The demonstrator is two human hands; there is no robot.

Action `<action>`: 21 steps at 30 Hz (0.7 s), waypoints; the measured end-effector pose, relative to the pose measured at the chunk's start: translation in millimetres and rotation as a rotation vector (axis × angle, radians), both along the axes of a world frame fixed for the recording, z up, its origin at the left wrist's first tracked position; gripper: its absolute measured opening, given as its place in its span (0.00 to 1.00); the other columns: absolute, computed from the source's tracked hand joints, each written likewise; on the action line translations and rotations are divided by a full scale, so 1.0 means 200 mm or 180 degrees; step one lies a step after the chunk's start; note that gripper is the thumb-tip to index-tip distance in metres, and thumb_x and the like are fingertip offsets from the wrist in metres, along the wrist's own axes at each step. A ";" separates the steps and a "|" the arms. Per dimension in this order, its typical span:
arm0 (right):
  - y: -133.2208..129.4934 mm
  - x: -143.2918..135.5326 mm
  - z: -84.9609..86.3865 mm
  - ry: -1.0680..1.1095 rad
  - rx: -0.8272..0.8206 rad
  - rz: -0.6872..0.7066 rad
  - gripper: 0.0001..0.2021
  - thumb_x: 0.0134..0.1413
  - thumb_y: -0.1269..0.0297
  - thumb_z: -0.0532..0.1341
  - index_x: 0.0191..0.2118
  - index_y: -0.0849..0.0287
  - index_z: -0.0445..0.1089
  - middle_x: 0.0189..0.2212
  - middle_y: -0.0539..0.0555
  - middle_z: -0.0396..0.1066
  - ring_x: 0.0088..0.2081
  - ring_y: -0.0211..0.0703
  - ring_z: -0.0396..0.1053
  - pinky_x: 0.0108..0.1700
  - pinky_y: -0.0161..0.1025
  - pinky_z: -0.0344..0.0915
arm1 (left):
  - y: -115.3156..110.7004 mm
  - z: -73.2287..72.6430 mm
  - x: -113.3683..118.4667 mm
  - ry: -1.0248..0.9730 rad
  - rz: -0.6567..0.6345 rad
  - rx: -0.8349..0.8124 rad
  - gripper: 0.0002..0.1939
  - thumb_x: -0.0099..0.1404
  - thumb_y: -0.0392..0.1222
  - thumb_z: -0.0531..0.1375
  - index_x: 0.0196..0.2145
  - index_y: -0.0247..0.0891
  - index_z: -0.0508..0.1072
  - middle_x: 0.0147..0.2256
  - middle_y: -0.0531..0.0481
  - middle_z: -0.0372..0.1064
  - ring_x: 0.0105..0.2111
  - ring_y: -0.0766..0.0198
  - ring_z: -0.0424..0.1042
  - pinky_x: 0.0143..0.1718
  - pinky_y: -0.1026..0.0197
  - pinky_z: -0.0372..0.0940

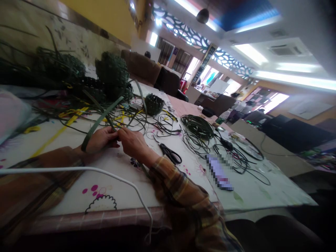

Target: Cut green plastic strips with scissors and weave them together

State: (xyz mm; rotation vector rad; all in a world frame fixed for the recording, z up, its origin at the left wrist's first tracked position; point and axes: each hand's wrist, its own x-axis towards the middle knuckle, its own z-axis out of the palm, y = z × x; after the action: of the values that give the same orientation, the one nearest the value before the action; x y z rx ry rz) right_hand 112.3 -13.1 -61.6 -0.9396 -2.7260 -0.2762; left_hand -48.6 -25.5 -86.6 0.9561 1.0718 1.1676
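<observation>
My left hand (101, 139) and my right hand (134, 142) meet above the patterned tablecloth (126, 196), fingers closed on dark green strips (102, 118). One strip curves over my left wrist and rises between the hands; others stick up behind them. The exact crossing of the strips is hidden by my fingers. Black-handled scissors (170, 154) lie to the right of my right hand. Behind the hands sits a small woven green basket (154, 104), with loose green and yellow strips (122, 119) around it.
Larger woven green pieces (111, 71) stand at the back left. A coil of green strips (198, 126) and a pixelated purple object (219, 173) lie on the right. A white cable (105, 171) crosses the near left. Seated people and chairs are in the background.
</observation>
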 end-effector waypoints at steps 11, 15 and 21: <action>0.02 0.00 -0.05 0.0544 0.0041 0.0197 0.08 0.63 0.74 0.52 0.42 0.58 0.66 0.54 0.56 0.63 0.52 0.43 0.63 0.34 0.36 0.63 | 0.00 0.02 0.00 0.0189 0.0023 -0.0039 0.25 0.44 0.50 0.75 0.31 0.34 0.69 0.25 0.54 0.68 0.22 0.71 0.66 0.25 0.65 0.69; 0.03 0.01 -0.05 0.0578 -0.0082 0.0233 0.09 0.63 0.76 0.52 0.42 0.58 0.67 0.48 0.55 0.66 0.49 0.43 0.64 0.35 0.35 0.62 | -0.02 0.02 0.01 -0.0020 -0.0022 0.0052 0.26 0.43 0.48 0.76 0.34 0.35 0.70 0.26 0.54 0.68 0.24 0.71 0.66 0.26 0.66 0.70; 0.04 0.01 -0.05 0.0720 -0.0087 0.0146 0.10 0.63 0.74 0.54 0.46 0.58 0.68 0.41 0.55 0.65 0.41 0.44 0.64 0.34 0.36 0.59 | -0.04 0.06 0.03 -0.0001 0.0032 0.0239 0.29 0.39 0.51 0.77 0.34 0.35 0.71 0.32 0.52 0.71 0.28 0.68 0.70 0.28 0.65 0.71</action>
State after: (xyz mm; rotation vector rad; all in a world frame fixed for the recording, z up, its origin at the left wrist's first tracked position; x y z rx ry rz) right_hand 114.7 -5.7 -71.5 -0.8572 -2.5458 -0.1162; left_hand -42.2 -34.2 -75.4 1.0097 1.0396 1.2234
